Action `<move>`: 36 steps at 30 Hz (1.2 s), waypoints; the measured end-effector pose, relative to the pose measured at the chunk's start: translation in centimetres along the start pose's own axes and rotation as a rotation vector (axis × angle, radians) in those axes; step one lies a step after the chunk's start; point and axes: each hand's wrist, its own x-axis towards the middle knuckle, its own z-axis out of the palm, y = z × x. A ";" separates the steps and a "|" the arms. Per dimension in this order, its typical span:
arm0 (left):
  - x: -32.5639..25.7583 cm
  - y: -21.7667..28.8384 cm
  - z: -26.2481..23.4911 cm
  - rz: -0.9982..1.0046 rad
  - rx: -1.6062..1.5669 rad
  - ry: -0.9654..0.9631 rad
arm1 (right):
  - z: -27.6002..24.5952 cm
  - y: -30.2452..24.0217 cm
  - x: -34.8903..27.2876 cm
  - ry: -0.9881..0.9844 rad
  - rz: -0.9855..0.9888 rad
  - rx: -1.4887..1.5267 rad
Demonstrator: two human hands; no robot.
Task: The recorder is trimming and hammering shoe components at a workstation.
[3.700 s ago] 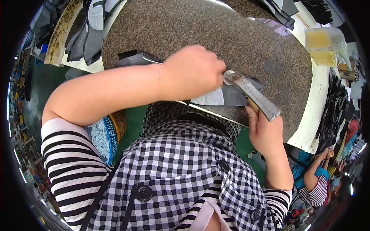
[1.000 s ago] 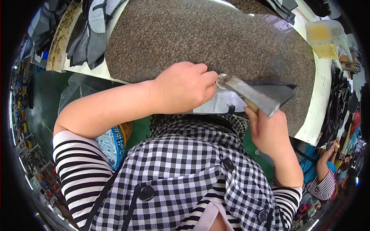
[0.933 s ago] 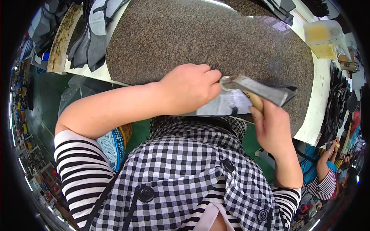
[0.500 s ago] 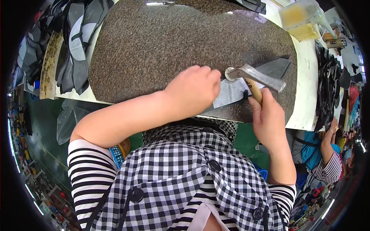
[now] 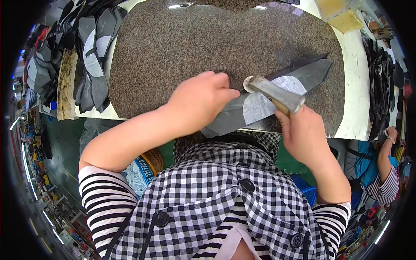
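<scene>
A long dark grey sheet piece (image 5: 227, 116), like leather or upper material, lies slantwise on the speckled brown stone slab (image 5: 186, 47). Across its middle is a pale grey, rounded patch (image 5: 257, 108). My left hand (image 5: 201, 97) is closed, its fingers curled and the thumb side at the piece's far edge; the fingertips are partly hidden. In my right hand (image 5: 307, 132) is a hammer (image 5: 274, 92) with a metal head and wooden handle, held over the patch. Its round striking face is near the piece's far edge, just right of my left fingers.
Stacks of similar dark pieces (image 5: 93, 65) hang at the left table edge, and more dark strips (image 5: 379, 82) lie at the right. A yellowish plastic container (image 5: 344, 17) stands at the far right corner. Below are a blue basket (image 5: 145, 170) and another person's arm (image 5: 385, 151).
My left hand has shifted slightly left, and the hammer head has moved left and down. More of the piece's near-left end shows now, and the small black strip on its patch is out of sight.
</scene>
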 end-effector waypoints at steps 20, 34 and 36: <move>-0.6 -0.7 -0.2 0.089 -0.068 0.011 | -0.4 -1.2 0.1 0.050 0.014 0.039; -2.9 -2.2 -0.1 -0.012 -0.088 0.156 | 1.0 -2.2 0.4 0.033 -0.130 0.057; -2.5 -0.9 -0.8 0.076 0.100 0.066 | 0.1 -2.3 1.0 -0.031 -0.072 0.072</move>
